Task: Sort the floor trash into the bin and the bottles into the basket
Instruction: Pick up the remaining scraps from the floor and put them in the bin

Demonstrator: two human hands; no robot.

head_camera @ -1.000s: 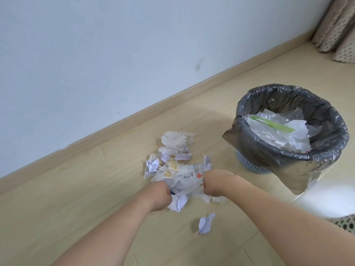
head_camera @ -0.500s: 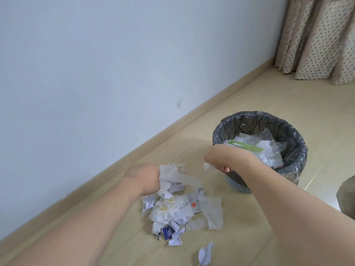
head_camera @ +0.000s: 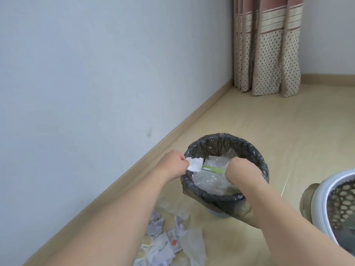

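Left hand (head_camera: 173, 166) pinches a white paper scrap (head_camera: 195, 164) right at the near-left rim of the bin (head_camera: 249, 150). Right hand (head_camera: 243, 172) sits curled over the bin's mouth; can't tell if it holds anything. Risk: scrap is light and sits at the rim, so a release there could drop it outside onto the floor. Bin has a dark liner w/ clear plastic inside. More crumpled paper (head_camera: 165, 244) lies on the floor below; basket (head_camera: 326, 191) is at right.
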